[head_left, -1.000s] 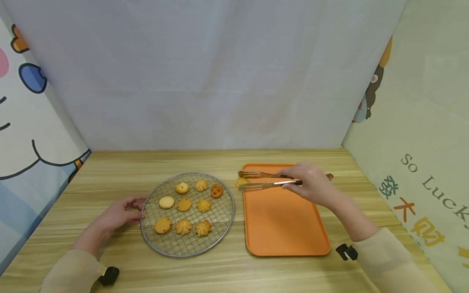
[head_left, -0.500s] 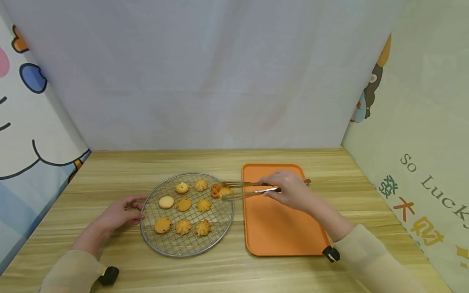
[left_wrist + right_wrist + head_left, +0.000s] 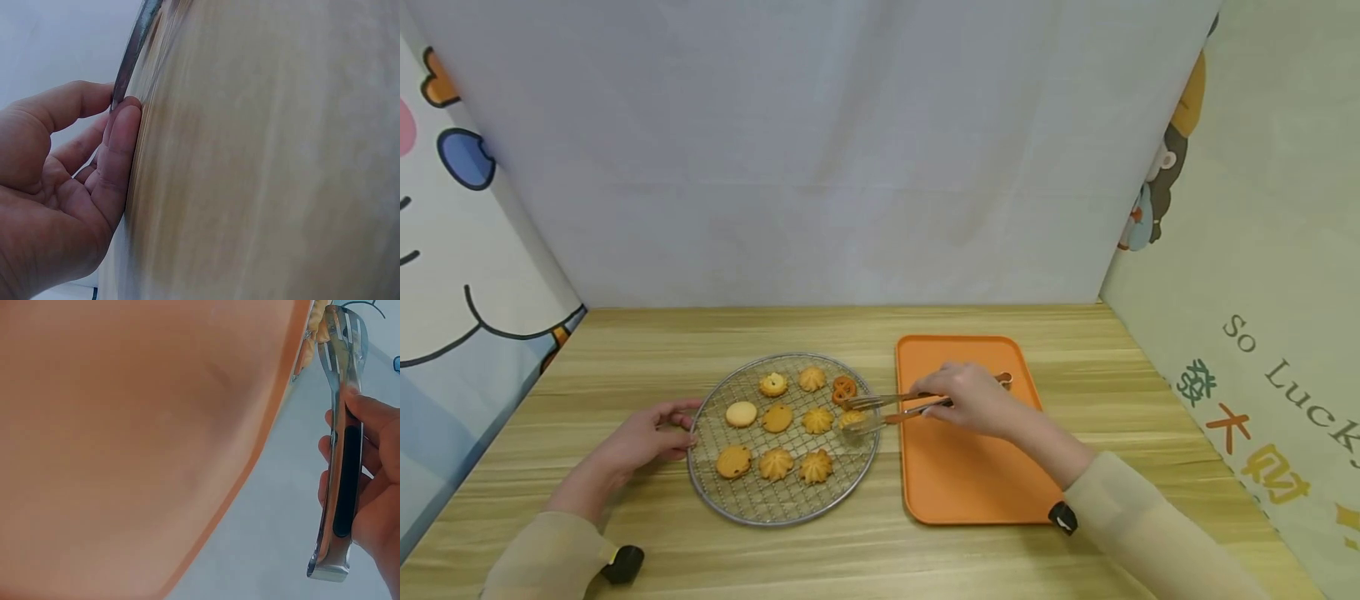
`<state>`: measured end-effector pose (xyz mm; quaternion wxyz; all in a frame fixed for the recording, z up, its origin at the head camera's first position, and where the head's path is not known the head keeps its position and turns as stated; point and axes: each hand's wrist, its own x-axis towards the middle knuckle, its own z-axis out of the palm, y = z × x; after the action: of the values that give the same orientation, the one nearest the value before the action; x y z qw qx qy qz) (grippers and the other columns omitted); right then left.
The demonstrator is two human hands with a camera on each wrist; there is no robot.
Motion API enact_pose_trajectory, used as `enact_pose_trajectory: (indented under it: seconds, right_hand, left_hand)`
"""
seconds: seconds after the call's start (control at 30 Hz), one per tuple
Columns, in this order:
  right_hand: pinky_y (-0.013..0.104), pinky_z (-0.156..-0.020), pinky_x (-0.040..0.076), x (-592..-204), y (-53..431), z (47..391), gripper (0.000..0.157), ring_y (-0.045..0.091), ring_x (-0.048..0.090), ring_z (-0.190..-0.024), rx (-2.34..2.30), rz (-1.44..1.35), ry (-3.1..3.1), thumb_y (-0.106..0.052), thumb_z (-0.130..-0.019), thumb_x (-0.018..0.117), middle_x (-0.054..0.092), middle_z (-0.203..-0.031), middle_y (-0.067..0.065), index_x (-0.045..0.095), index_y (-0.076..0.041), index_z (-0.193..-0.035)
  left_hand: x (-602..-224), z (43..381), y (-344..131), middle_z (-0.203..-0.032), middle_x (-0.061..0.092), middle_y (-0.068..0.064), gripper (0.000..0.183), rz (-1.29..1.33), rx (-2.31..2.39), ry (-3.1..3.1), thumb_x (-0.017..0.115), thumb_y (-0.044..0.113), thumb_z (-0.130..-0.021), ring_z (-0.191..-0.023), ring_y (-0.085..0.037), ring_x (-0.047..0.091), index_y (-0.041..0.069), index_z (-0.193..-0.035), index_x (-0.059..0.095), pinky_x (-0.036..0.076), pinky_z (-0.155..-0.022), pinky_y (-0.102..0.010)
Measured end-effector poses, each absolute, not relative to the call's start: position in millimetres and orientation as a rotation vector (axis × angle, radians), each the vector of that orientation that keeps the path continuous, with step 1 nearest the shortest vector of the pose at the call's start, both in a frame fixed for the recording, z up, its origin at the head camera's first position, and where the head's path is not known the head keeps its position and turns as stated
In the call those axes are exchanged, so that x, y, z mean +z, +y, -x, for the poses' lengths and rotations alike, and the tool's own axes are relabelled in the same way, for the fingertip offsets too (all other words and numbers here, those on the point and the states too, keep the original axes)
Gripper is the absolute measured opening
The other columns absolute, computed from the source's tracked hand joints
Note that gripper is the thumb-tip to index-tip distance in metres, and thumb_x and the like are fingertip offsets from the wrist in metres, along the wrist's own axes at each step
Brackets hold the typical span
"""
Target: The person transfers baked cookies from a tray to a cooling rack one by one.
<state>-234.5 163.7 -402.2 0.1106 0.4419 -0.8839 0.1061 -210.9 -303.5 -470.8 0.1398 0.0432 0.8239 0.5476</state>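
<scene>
My right hand [image 3: 973,398] grips metal serving tongs [image 3: 898,418] by their dark handle pads; in the right wrist view the tongs [image 3: 342,462] show slotted ends. Between those ends, over the right side of a round wire rack [image 3: 782,523], is a ridged piped cookie [image 3: 852,419]. Just behind it lies a pretzel-shaped cookie [image 3: 844,390]. At the rack's left edge my left hand [image 3: 651,433] holds the rim. Up close in the left wrist view, the thumb and a finger of that hand [image 3: 75,162] pinch the grey rim [image 3: 132,56].
Several more cookies lie in rows on the rack, among them a smooth oval one [image 3: 741,414] and a dotted one [image 3: 733,462]. An orange tray [image 3: 985,483] sits on the wooden table [image 3: 820,567] under my right hand. A pale cloth wall [image 3: 850,167] stands behind.
My right hand has moved left with the tongs, carrying the piped cookie from the tray's left edge to over the rack, beside the pretzel-shaped one. My left hand has stayed at the rim.
</scene>
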Motion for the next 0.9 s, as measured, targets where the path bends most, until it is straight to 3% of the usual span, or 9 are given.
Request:
enact_pose_trajectory:
  seconds: [0.33,0.63,0.9]
  right_hand:
    - [0.022,-0.059,0.044,-410.1,159.7,238.9,0.03,0.014,0.057,-0.079,0.296,-1.308,-2.664,-0.021,-0.08,0.075,0.071,-0.1,-0.003,0.07,-0.016,-0.11]
    - [0.028,-0.067,0.049,-410.5,157.0,238.6,0.031,0.017,0.06,-0.088,0.283,-1.286,-2.699,-0.023,-0.083,0.073,0.069,-0.106,-0.001,0.069,-0.015,-0.112]
    - [0.026,-0.065,0.051,-403.8,161.2,234.7,0.033,0.017,0.062,-0.091,0.355,-1.242,-2.708,-0.022,-0.083,0.073,0.068,-0.11,0.0,0.068,-0.016,-0.115]
  left_hand:
    - [-472.2,212.3,-302.8,-0.113,0.045,-0.018,0.067,-0.115,1.585,2.384,0.064,0.008,-0.089,-0.089,-0.013,0.057,-0.005,-0.144,0.029,0.056,-0.074,-0.029]
    - [-474.6,212.9,-304.1,-0.112,0.045,-0.018,0.066,-0.11,1.582,2.387,0.063,0.007,-0.089,-0.089,-0.013,0.057,-0.005,-0.144,0.029,0.056,-0.074,-0.029]
    - [-473.7,211.9,-303.6,-0.112,0.046,-0.019,0.066,-0.122,1.579,2.393,0.064,0.008,-0.089,-0.089,-0.013,0.058,-0.005,-0.144,0.029,0.056,-0.074,-0.03]
